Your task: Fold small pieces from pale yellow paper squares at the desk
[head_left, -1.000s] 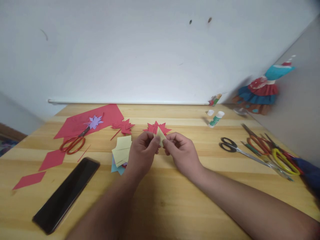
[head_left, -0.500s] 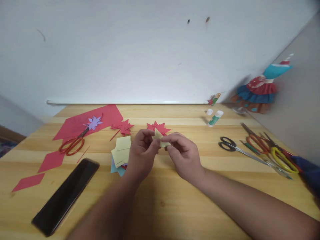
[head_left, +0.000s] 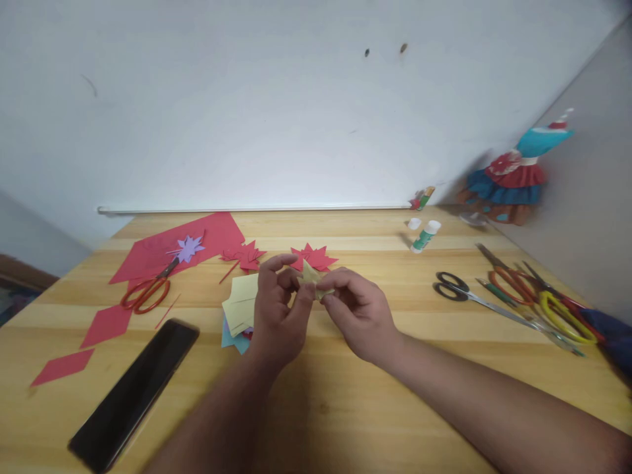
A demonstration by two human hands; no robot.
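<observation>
L hand (head_left: 282,309), loosely curled, & R hand (head_left: 364,313), pinched nearly closed, both held the folded yellow paper (head_left: 309,271) above the desk (head_left: 316,428), nr the red paper star (head_left: 316,255). Step seemed to be folding/shaping; next move prob. called for light fingertip pressure. Glue stick (head_left: 425,238) sat nr a white cap (head_left: 414,224); tube contents couldn't be told.

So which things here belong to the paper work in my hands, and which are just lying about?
Likely part of it:
Yellow paper, pinched by your left hand and right hand
Matching yellow sheets
Red paper star beyond your hands
Black-handled scissors and glue stick, possibly, though untouched

Seemingly just lying about:
Phone
Dress figure, far right
</observation>
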